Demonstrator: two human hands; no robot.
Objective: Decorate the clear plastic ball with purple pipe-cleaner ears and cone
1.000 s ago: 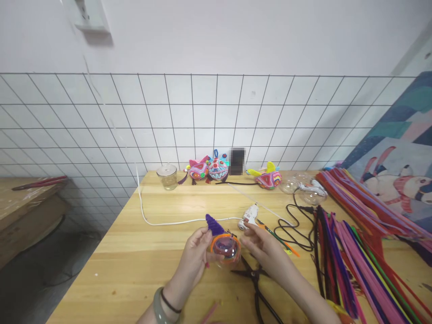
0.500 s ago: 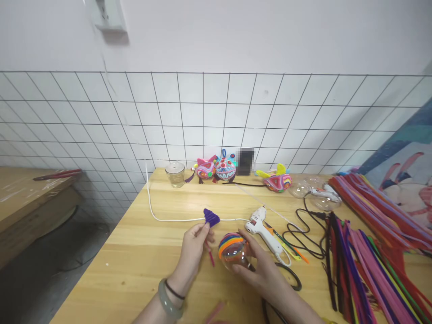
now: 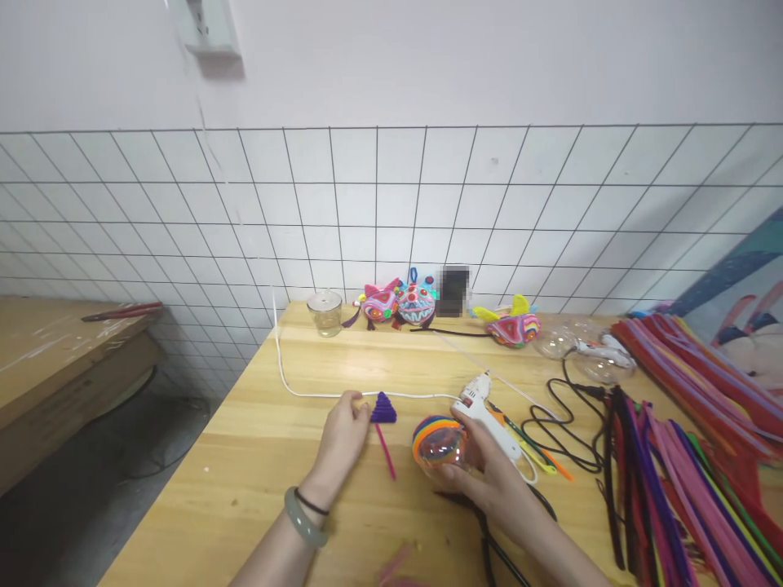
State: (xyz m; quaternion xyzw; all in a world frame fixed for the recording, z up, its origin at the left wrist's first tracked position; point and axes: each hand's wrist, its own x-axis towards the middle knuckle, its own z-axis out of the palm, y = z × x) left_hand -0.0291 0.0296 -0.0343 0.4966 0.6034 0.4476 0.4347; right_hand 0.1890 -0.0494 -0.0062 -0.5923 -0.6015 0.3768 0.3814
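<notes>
Just left of a small purple fuzzy triangle [image 3: 383, 409], my left hand [image 3: 346, 428] rests low over the table with its fingers slightly apart and nothing seen in them. A thin pink stem [image 3: 386, 452] runs down from the triangle on the wood. My right hand [image 3: 486, 473] grips the right side of a clear ball [image 3: 437, 451], whose top carries orange, yellow, blue and pink stripes. Behind that hand lies a white glue gun [image 3: 489, 420], its nozzle pointing away.
A glass cup [image 3: 325, 314], colourful fuzzy figures [image 3: 416, 304] and clear balls [image 3: 555, 338] line the back of the table [image 3: 294, 448]. Fuzzy stems [image 3: 666, 489] lie at the right. A white cord [image 3: 324, 396] and black cables [image 3: 559, 424] cross the wood.
My left hand has let go of the purple triangle, which now lies on the table, turned with a point away. My right hand still holds the ball. The view has shifted slightly.
</notes>
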